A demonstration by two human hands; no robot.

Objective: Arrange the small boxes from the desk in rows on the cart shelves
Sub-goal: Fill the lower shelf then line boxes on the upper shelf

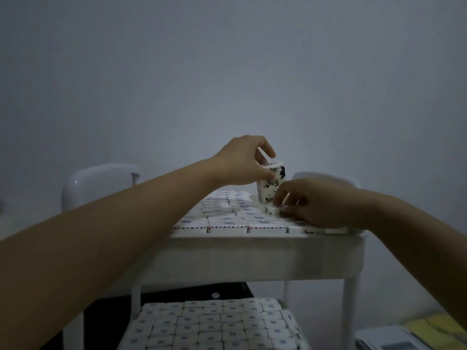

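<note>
Two shelves of the cart (350,306) near full of small boxes (209,324) in rows; at top shelf (252,251) right side, seemingly unfinished, left hand (242,162) grips upright patterned box (274,183), right hand (318,203) pinches flat box (272,211)

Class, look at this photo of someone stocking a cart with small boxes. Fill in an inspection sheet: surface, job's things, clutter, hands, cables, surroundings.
Surface: top shelf of the white cart, nearly covered.
Job's things: top rows of small boxes lie flat; lower rows fill the visible shelf below; black-patterned pack stands upright at the back.
Clutter: yellow item at lower right, unclear what.
Hands: left hand grips the black-patterned pack; right hand pinches a single box with its fingers.
Cables: nothing seen.
Surroundings: grey wall; white rounded object at left; dim light.
</note>
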